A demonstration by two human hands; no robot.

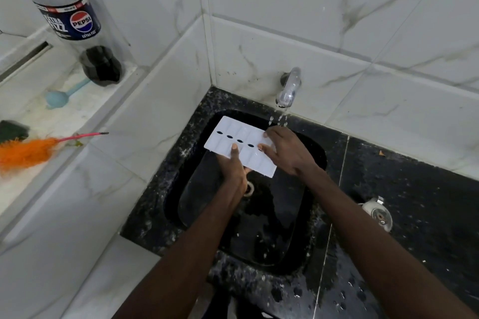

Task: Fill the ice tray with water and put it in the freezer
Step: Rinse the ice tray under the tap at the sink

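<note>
A white ice tray (233,134) with two rows of compartments and a row of dark holes down its middle hangs over the black sink (197,215). My left hand (233,171) holds its near edge from below, thumb on top. My right hand (285,150) grips its right end, fingers curled over the far edge. Water runs from the chrome tap (289,88) on the wall and falls at the tray's far right corner, by my right fingers.
A black speckled counter (401,202) surrounds the sink, with a metal knob (377,212) on the right. On the white ledge at left stand a Pepsi bottle (70,21), a blue scoop (61,96) and an orange feather duster (31,150).
</note>
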